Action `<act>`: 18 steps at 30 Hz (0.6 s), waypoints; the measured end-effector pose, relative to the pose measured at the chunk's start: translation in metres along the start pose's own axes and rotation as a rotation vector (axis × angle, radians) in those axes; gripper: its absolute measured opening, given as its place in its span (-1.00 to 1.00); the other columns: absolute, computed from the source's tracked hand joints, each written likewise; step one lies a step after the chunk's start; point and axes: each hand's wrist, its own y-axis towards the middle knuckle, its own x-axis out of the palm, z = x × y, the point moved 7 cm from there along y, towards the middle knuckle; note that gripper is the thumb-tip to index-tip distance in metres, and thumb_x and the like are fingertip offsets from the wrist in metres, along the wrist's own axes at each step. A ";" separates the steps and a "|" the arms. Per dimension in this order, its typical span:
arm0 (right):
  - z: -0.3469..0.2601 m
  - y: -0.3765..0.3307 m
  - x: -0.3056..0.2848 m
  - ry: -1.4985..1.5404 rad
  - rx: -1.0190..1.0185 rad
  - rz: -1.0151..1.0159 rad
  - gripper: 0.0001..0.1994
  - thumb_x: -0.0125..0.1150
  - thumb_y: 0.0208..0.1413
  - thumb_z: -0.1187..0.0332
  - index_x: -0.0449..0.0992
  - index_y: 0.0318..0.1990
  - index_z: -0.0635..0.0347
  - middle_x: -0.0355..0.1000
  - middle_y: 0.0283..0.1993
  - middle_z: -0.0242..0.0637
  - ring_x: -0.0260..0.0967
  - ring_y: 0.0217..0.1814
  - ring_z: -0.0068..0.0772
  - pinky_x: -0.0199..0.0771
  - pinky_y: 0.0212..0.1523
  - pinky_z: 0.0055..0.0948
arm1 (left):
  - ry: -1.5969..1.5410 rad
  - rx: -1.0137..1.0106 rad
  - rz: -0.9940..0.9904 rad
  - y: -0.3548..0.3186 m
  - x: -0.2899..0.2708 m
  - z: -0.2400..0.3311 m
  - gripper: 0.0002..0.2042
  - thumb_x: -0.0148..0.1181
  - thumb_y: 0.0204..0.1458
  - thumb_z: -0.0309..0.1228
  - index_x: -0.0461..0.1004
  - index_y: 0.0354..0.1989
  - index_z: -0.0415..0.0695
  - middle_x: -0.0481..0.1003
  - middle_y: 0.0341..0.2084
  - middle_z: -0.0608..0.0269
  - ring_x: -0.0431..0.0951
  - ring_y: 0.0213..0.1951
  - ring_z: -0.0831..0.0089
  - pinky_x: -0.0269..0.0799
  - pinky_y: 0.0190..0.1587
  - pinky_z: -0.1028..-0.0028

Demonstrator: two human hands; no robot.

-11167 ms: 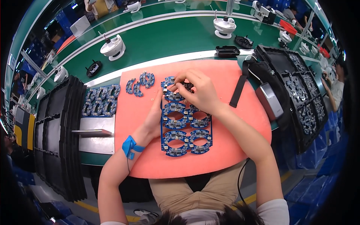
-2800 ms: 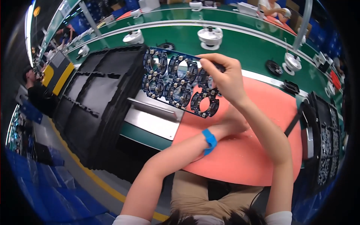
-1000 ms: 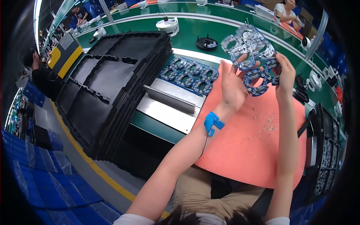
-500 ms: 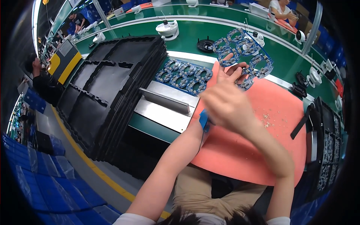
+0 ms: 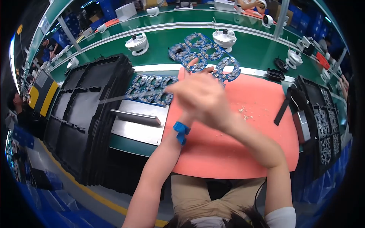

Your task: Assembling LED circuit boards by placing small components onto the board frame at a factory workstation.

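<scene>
My left hand point(image 5: 194, 62) grips a panel of blue ring-shaped circuit boards point(image 5: 201, 53), lifted over the far edge of the pink mat point(image 5: 228, 152). Its fingers show at the panel's near side; the palm is hidden. A blue band point(image 5: 181, 131) wraps that wrist. Over the left hand my right hand point(image 5: 201, 95) looks closed, smeared by motion. From its fingers a pale blurred streak point(image 5: 131, 97) runs left, too smeared to name. Under the streak lies a second blue circuit board panel point(image 5: 150, 89), beside a metal plate point(image 5: 138, 131) with an upright bar point(image 5: 137, 117).
Stacked black trays point(image 5: 83, 110) stand at the left. Small pale bits point(image 5: 245, 112) are scattered on the mat, with a black strip point(image 5: 282, 112) at its right. A black tray of parts point(image 5: 323, 121) stands farther right. White rounded devices point(image 5: 137, 45) line the green bench point(image 5: 159, 41).
The view has turned, so the bench sits farther left in the picture. My right hand remains over the left, and a pale streak now shows from it. The left hand keeps the panel.
</scene>
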 end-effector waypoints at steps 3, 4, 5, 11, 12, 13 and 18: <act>0.041 -0.014 -0.062 -0.119 0.128 0.142 -0.72 0.30 -0.24 0.61 0.59 -0.28 0.14 0.52 -0.34 -0.35 0.40 -0.30 -0.31 0.37 -0.21 -0.40 | 0.693 0.358 0.049 0.006 -0.014 0.005 -0.48 0.03 0.11 -0.67 0.08 0.26 -0.20 0.51 -0.16 0.12 0.50 -0.16 0.55 0.42 -0.13 0.55; 0.060 -0.028 -0.082 -0.210 0.194 0.147 -0.77 0.26 -0.15 0.63 0.59 -0.29 0.14 0.53 -0.33 -0.37 0.39 -0.26 -0.34 0.36 -0.19 -0.41 | 0.722 0.340 0.092 0.005 -0.012 0.002 -0.48 0.04 0.11 -0.66 0.08 0.26 -0.21 0.51 -0.17 0.13 0.50 -0.16 0.54 0.40 -0.15 0.56; 0.082 -0.043 -0.092 -0.183 0.298 0.112 -0.80 0.25 -0.13 0.62 0.59 -0.30 0.15 0.53 -0.32 -0.38 0.39 -0.23 -0.35 0.36 -0.17 -0.42 | 0.762 0.328 0.141 0.003 -0.015 0.005 -0.49 0.04 0.12 -0.65 0.08 0.25 -0.22 0.52 -0.18 0.13 0.50 -0.16 0.54 0.39 -0.16 0.56; 0.169 -0.134 -0.111 -0.024 0.719 -0.258 -0.91 0.20 0.01 0.50 0.58 -0.31 0.18 0.54 -0.26 -0.38 0.36 -0.11 -0.42 0.33 -0.03 -0.39 | 0.804 0.479 0.224 0.004 -0.025 0.012 -0.50 0.04 0.14 -0.62 0.07 0.25 -0.20 0.54 -0.23 0.13 0.47 -0.25 0.60 0.38 -0.24 0.61; 0.178 -0.143 -0.109 -0.002 0.801 -0.274 -0.90 0.18 0.01 0.49 0.58 -0.31 0.19 0.53 -0.26 -0.37 0.34 -0.08 -0.39 0.32 0.01 -0.37 | 0.825 0.477 0.237 0.005 -0.029 0.013 -0.51 0.03 0.14 -0.62 0.06 0.24 -0.19 0.54 -0.24 0.14 0.48 -0.25 0.60 0.39 -0.25 0.61; 0.183 -0.146 -0.108 0.002 0.805 -0.275 -0.90 0.18 0.01 0.49 0.58 -0.31 0.19 0.53 -0.26 -0.37 0.34 -0.08 -0.39 0.32 0.01 -0.37 | 0.807 0.478 0.251 0.005 -0.033 0.014 -0.51 0.03 0.14 -0.63 0.06 0.24 -0.19 0.53 -0.24 0.13 0.48 -0.23 0.59 0.41 -0.24 0.60; 0.188 -0.156 -0.088 -0.138 0.675 -0.526 -0.87 0.11 0.01 0.48 0.55 -0.28 0.18 0.46 -0.22 -0.32 0.32 -0.09 -0.28 0.28 0.06 -0.33 | 0.777 0.466 0.295 0.005 -0.030 0.014 -0.53 -0.02 0.16 -0.65 0.04 0.23 -0.17 0.48 -0.19 0.04 0.48 -0.13 0.48 0.55 -0.12 0.47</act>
